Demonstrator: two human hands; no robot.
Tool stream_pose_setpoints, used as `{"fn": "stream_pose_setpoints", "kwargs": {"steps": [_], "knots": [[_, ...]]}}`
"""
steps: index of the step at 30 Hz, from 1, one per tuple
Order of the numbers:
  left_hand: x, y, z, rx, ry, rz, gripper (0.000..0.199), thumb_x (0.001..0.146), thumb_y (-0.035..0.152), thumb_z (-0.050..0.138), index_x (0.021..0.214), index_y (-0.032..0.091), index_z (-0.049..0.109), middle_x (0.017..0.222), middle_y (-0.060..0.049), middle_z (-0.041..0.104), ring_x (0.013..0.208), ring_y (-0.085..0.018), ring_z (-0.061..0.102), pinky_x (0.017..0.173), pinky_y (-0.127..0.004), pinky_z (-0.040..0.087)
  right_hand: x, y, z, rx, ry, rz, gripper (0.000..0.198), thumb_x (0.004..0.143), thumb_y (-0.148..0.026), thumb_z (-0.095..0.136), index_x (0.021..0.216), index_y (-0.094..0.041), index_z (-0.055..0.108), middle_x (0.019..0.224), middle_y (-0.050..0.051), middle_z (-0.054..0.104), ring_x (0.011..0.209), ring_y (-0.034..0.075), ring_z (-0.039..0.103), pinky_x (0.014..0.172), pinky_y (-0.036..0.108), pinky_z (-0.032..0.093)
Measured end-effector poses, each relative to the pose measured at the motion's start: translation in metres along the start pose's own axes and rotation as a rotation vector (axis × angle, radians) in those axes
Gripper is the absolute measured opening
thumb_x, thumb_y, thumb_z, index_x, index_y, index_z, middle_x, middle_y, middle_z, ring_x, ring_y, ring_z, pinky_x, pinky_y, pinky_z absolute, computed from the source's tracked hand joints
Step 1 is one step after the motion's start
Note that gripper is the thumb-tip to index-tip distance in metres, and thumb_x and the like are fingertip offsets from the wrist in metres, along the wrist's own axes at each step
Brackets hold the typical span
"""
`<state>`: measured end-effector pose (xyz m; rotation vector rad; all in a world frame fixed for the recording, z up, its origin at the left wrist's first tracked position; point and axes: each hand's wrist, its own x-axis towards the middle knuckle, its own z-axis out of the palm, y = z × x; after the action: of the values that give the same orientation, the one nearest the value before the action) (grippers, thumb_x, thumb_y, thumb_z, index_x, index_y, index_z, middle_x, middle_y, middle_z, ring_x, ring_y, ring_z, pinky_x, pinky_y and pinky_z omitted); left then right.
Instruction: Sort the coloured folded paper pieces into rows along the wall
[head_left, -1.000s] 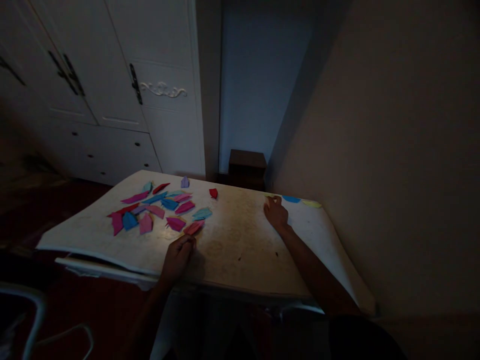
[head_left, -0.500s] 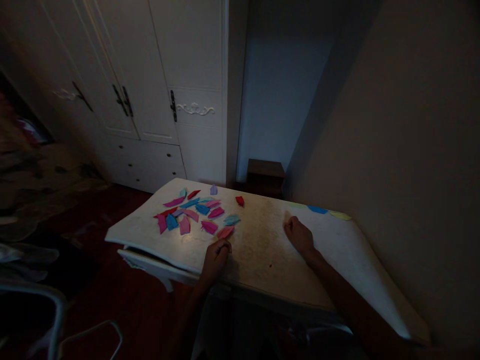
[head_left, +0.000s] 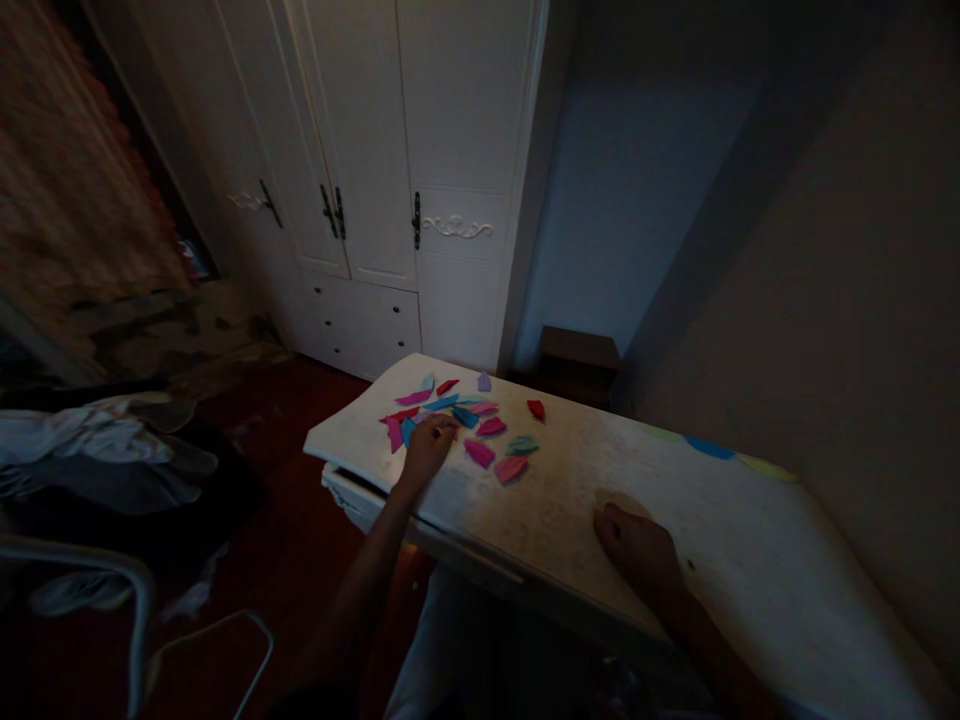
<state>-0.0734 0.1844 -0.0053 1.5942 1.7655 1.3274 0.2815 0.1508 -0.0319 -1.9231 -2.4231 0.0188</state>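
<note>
Folded, leaf-shaped coloured pieces, perhaps paper or cloth, lie scattered on the left part of a white table point(head_left: 570, 500). My left hand point(head_left: 429, 448) is among them, its fingers curled over the pieces; whatever it may hold is hidden. Close to its right lie a magenta piece point(head_left: 479, 452), a salmon-pink piece point(head_left: 511, 468) and a teal piece point(head_left: 522, 445). A red piece point(head_left: 535, 409) and a lilac piece point(head_left: 484, 382) sit farther back. My right hand point(head_left: 637, 545) rests closed on the tabletop, apart from the pieces; its grip is hidden.
Along the table's far right edge are a blue patch point(head_left: 709, 448) and a yellow patch point(head_left: 765, 468). A white wardrobe point(head_left: 457, 290) and a small brown cabinet point(head_left: 579, 347) stand behind. Clothes point(head_left: 90, 440) are heaped at left, above a white metal frame point(head_left: 139, 620). A wall rises at right.
The view has turned left. My left hand has moved from the table's front, beside the salmon-pink piece, leftward and farther in over the pieces. My right hand now sits nearer the front edge, still closed.
</note>
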Motion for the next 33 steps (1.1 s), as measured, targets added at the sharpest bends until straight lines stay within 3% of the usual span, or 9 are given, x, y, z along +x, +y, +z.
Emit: {"fn": "stream_pose_setpoints", "kwargs": {"steps": [2, 4, 11, 18, 24, 29, 33], "knots": [[0.028, -0.008, -0.015, 0.123, 0.006, 0.004, 0.025, 0.080, 0.022, 0.050, 0.097, 0.015, 0.068, 0.104, -0.009, 0.070, 0.097, -0.022, 0.062, 0.085, -0.032, 0.048, 0.000, -0.003, -0.001, -0.011, -0.001, 0.003, 0.037, 0.097, -0.039, 0.033, 0.079, -0.023, 0.060, 0.072, 0.003, 0.070, 0.067, 0.018, 0.065, 0.057, 0.025, 0.032], [0.053, -0.015, -0.025, 0.241, -0.030, -0.003, 0.028, 0.079, 0.021, 0.056, 0.103, 0.016, 0.070, 0.112, -0.009, 0.070, 0.106, -0.024, 0.060, 0.093, -0.034, 0.045, 0.001, -0.005, -0.002, -0.010, -0.009, 0.008, 0.037, 0.097, -0.039, 0.033, 0.079, -0.023, 0.061, 0.071, 0.003, 0.069, 0.066, 0.018, 0.065, 0.056, 0.025, 0.032], [0.098, -0.035, -0.025, 0.550, -0.214, -0.022, 0.023, 0.080, 0.028, 0.064, 0.100, 0.020, 0.073, 0.112, -0.010, 0.071, 0.104, -0.026, 0.063, 0.085, -0.031, 0.047, 0.001, -0.005, -0.002, -0.014, -0.023, 0.039, 0.036, 0.097, -0.042, 0.033, 0.078, -0.024, 0.059, 0.069, 0.002, 0.069, 0.065, 0.019, 0.066, 0.054, 0.025, 0.030], [0.103, -0.039, -0.025, 0.689, -0.254, -0.027, 0.025, 0.080, 0.024, 0.061, 0.103, 0.022, 0.070, 0.108, -0.009, 0.071, 0.100, -0.025, 0.064, 0.078, -0.029, 0.047, 0.000, -0.004, -0.001, -0.029, -0.017, 0.030, 0.037, 0.098, -0.042, 0.031, 0.079, -0.024, 0.057, 0.070, 0.002, 0.069, 0.067, 0.019, 0.067, 0.056, 0.026, 0.032], [0.096, -0.034, -0.032, 0.706, -0.186, -0.006, 0.025, 0.082, 0.025, 0.057, 0.105, 0.018, 0.067, 0.107, -0.012, 0.070, 0.097, -0.028, 0.064, 0.077, -0.032, 0.048, 0.000, -0.005, -0.002, -0.008, -0.035, 0.049, 0.036, 0.097, -0.043, 0.032, 0.078, -0.024, 0.057, 0.068, 0.002, 0.069, 0.066, 0.019, 0.067, 0.055, 0.025, 0.032], [0.083, -0.015, -0.031, 0.677, -0.115, 0.106, 0.028, 0.087, 0.025, 0.054, 0.111, 0.017, 0.063, 0.113, -0.012, 0.067, 0.104, -0.027, 0.062, 0.086, -0.034, 0.047, -0.001, -0.004, -0.003, 0.036, 0.005, 0.028, 0.036, 0.096, -0.043, 0.034, 0.076, -0.024, 0.057, 0.064, 0.002, 0.067, 0.060, 0.018, 0.063, 0.054, 0.025, 0.029], [0.073, 0.014, -0.011, 0.597, -0.167, 0.257, 0.030, 0.087, 0.027, 0.057, 0.116, 0.020, 0.061, 0.117, -0.007, 0.067, 0.106, -0.022, 0.062, 0.091, -0.032, 0.047, -0.001, -0.004, -0.001, 0.085, 0.085, -0.029, 0.040, 0.097, -0.042, 0.034, 0.072, -0.022, 0.058, 0.061, 0.002, 0.064, 0.055, 0.016, 0.058, 0.054, 0.026, 0.026]]}}
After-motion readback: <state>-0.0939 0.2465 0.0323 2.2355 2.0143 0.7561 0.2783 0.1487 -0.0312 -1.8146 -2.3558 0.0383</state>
